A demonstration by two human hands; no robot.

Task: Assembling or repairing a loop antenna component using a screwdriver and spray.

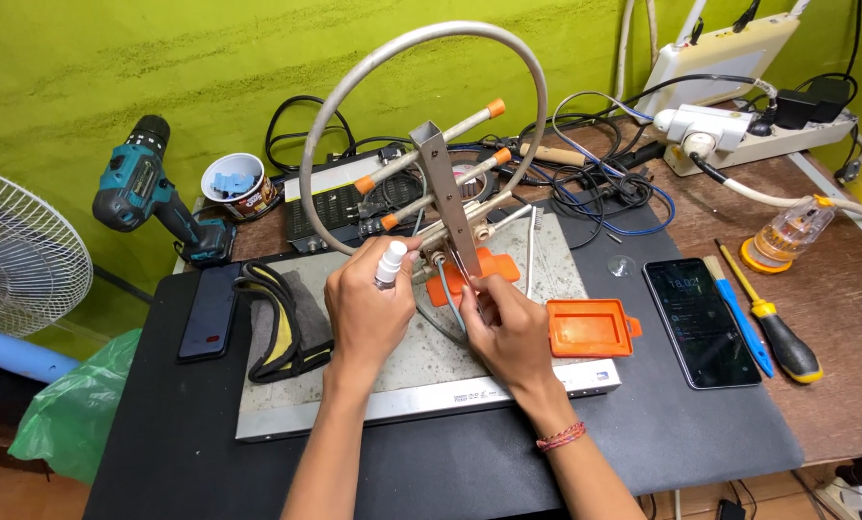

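Observation:
A metal loop antenna point(421, 125) with a grey upright bar and orange-tipped rods stands on a grey flat box point(392, 371). My left hand point(368, 308) is closed around a small white bottle point(390, 262) held at the base of the upright bar. My right hand point(508, 327) pinches thin metal tweezers point(470, 270) whose tips point at the antenna's base. Under the base lies an orange plastic piece point(465, 279), with thin wires running beside it.
An orange lid point(590, 327), a phone point(701, 323), a blue tool point(739, 323) and a yellow-handled screwdriver point(773, 327) lie to the right. Left are a black-and-yellow strap point(277, 327), a dark phone point(208, 313), a teal drill point(147, 193) and a fan point(17, 255). Cables and a power strip point(768, 140) crowd the back.

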